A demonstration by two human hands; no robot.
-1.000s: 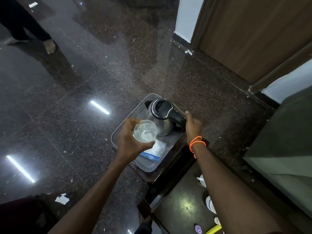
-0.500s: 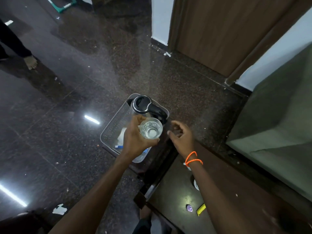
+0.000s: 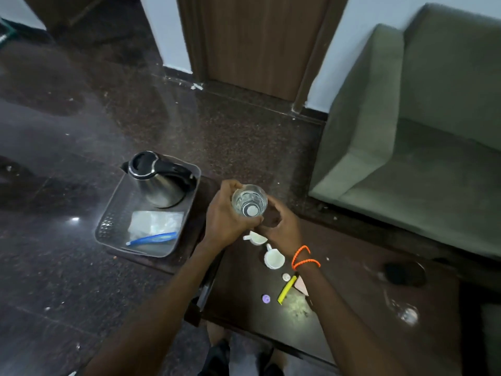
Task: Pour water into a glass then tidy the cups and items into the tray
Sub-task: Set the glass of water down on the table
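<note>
My left fingers (image 3: 217, 191) are wrapped round the glass (image 3: 249, 203), held above the desk (image 3: 339, 280) edge. The right hand (image 3: 282, 226) cups its far side; how those fingers lie, I cannot tell. Two cups (image 3: 273, 258) sit just below, the tray (image 3: 151, 249) with kettle (image 3: 157, 180) to the left. I judge a tilted glass could spill onto the cups.

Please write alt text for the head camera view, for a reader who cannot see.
The left hand grips a glass of water over a dark table, the right hand beside it. Two white cups stand below; a kettle sits in the tray.
</note>
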